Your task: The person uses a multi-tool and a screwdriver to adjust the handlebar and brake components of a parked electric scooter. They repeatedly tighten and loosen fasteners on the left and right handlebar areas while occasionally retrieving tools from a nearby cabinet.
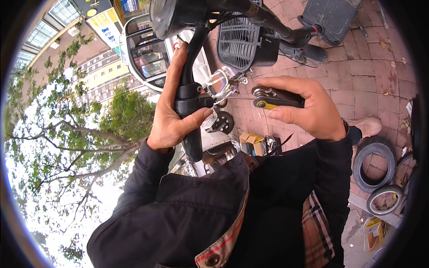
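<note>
My left hand [166, 123] grips a black handlebar [193, 147] at its clamp fitting [187, 105], thumb laid over the fitting and a finger stretched up along the bar. In my right hand [315, 107] is a folding multi-tool [286, 99] with a black and yellow body, held between fingers and thumb. A thin metal key [239, 98] points from the tool toward the side of the clamp; whether its tip sits inside the bolt is too small to tell. A black lamp housing [165, 13] and cables are above my left hand.
A black basket [239, 40] and grey plastic case [328, 20] are at the top. A white vehicle [147, 56] stands behind the bar. Tyres [374, 147], a wheel [385, 196], cardboard boxes [251, 143] and someone's shoe [368, 127] rest on brick paving [362, 76].
</note>
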`<state>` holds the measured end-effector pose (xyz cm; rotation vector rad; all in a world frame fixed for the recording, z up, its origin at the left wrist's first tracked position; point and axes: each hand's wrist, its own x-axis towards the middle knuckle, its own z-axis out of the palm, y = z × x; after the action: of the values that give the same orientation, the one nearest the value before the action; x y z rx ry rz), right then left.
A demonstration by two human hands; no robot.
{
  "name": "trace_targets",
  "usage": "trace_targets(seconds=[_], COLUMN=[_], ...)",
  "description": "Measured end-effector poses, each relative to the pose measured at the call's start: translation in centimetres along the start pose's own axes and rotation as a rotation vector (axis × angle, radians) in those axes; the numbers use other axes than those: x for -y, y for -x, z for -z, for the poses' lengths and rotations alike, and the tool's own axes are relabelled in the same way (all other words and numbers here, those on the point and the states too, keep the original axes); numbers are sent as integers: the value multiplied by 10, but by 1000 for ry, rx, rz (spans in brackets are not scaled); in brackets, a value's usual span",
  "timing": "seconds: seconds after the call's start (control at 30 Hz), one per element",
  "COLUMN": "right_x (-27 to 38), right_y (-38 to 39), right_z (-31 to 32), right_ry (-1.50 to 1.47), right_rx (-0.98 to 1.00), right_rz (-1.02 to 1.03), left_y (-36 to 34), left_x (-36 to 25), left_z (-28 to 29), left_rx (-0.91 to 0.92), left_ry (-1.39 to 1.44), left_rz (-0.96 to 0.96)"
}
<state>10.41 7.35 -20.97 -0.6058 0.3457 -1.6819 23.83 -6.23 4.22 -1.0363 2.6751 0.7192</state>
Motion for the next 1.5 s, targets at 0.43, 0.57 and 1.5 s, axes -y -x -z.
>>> trace_targets(seconds=[0.43,0.57,1.5], right_x=[39,72,54], right_y=[3,7,-8], right_z=[-30,-36,-73], right_ry=[483,472,1602], right_rx=[-63,-31,-271], right_rz=[149,-54,212], left_y=[0,-1,-2], left_x=[2,2,18], left_z=[3,4,3], left_rx=[27,40,-43], left_ry=[16,-47,-115], left_rz=[32,-14,-305])
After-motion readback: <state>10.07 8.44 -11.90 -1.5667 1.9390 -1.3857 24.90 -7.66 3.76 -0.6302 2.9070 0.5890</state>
